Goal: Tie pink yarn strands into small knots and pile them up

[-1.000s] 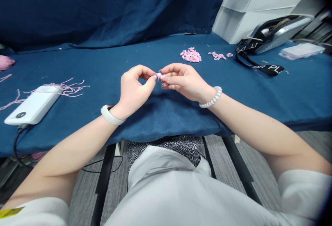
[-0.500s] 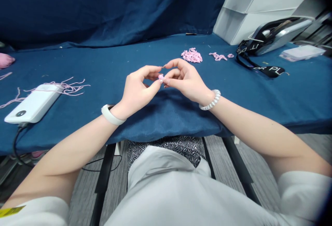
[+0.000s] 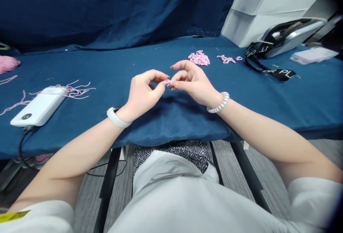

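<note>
My left hand [image 3: 143, 92] and my right hand [image 3: 190, 82] meet above the middle of the blue table [image 3: 171, 118]. Both pinch a small pink yarn piece [image 3: 167, 81] between their fingertips. The left wrist has a white band, the right wrist a pearly bracelet. A pile of pink yarn knots [image 3: 198, 58] lies further back, to the right of my hands. A few loose pink bits [image 3: 226, 59] lie beside that pile.
A white power bank [image 3: 40, 106] with a black cable lies at the left on loose pink yarn strands [image 3: 72, 90]. A pink yarn ball [image 3: 8, 64] is at the far left edge. A black lanyard [image 3: 270, 70], a silver device [image 3: 289, 35] and a white box [image 3: 262, 4] sit at the back right.
Both hands shifted slightly right and kept working the pink piece. My right index finger lifted and stretched out over it.
</note>
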A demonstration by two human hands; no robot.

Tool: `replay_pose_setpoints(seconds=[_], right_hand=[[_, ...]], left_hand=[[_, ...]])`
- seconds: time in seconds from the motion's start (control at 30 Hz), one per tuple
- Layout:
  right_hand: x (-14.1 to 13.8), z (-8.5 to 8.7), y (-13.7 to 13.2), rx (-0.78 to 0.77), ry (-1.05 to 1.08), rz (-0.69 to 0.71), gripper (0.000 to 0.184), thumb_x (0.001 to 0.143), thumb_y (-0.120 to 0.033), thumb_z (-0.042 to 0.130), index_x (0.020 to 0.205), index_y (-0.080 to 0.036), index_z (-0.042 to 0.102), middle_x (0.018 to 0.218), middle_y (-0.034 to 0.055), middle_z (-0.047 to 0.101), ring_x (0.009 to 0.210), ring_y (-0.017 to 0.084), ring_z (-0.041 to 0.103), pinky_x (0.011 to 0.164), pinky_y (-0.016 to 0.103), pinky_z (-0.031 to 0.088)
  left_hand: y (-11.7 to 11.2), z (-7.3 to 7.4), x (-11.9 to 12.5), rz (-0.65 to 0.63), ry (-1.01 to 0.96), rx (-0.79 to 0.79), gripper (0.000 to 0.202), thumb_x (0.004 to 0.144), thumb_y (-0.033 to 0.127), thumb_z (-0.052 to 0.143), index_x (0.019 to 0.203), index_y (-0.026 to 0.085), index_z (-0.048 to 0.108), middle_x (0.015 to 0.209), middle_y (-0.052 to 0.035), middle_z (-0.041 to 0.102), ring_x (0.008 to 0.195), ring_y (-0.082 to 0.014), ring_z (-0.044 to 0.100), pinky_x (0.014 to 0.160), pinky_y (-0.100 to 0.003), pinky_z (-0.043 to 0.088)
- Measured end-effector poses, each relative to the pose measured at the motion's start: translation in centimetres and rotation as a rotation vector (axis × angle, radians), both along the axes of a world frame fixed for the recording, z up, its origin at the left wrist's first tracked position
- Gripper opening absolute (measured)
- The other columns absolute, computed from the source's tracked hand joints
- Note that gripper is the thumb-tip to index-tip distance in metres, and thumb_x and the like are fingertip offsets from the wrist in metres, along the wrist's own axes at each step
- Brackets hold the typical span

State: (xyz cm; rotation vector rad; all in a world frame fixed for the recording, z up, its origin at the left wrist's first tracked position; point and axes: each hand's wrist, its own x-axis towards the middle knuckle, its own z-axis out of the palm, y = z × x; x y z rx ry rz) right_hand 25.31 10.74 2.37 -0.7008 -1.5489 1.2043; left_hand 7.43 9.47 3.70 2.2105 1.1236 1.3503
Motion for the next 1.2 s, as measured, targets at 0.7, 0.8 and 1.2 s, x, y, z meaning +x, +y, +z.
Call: replay_pose_setpoints(seconds=[0.7, 0.8, 1.2], right_hand=[[0.37, 0.42, 0.38, -0.211, 0.171, 0.059, 0.051, 0.063, -0.017, 0.077, 0.105, -0.018, 0.049, 0.073, -0.0047, 0.064, 0.066, 0.009, 0.062, 0.064, 0.021, 0.049], [0.40, 0.41, 0.53, -0.194, 0.175, 0.042, 0.050, 0.063, -0.017, 0.077, 0.105, -0.018, 0.049, 0.072, -0.0049, 0.063, 0.065, 0.009, 0.061, 0.064, 0.022, 0.049], [0.48, 0.51, 0.71, -0.226, 0.175, 0.029, 0.053, 0.058, -0.016, 0.075, 0.103, -0.018, 0.049, 0.069, -0.0040, 0.064, 0.062, 0.009, 0.060, 0.060, 0.022, 0.048]], left_hand=[[0.83, 0.11, -0.38, -0.109, -0.063, -0.215, 0.022, 0.081, 0.036, 0.066, 0.076, 0.014, 0.065, 0.071, -0.0029, 0.066, 0.063, -0.0127, 0.059, 0.061, -0.025, 0.050], [0.89, 0.09, -0.40, -0.106, -0.086, -0.222, 0.022, 0.081, 0.035, 0.066, 0.075, 0.015, 0.064, 0.068, -0.0023, 0.064, 0.058, -0.0116, 0.057, 0.056, -0.024, 0.049], [0.95, 0.19, -0.31, -0.126, -0.177, -0.341, 0.018, 0.076, 0.032, 0.066, 0.071, 0.016, 0.061, 0.068, -0.0032, 0.063, 0.062, -0.0125, 0.057, 0.050, -0.021, 0.051]])
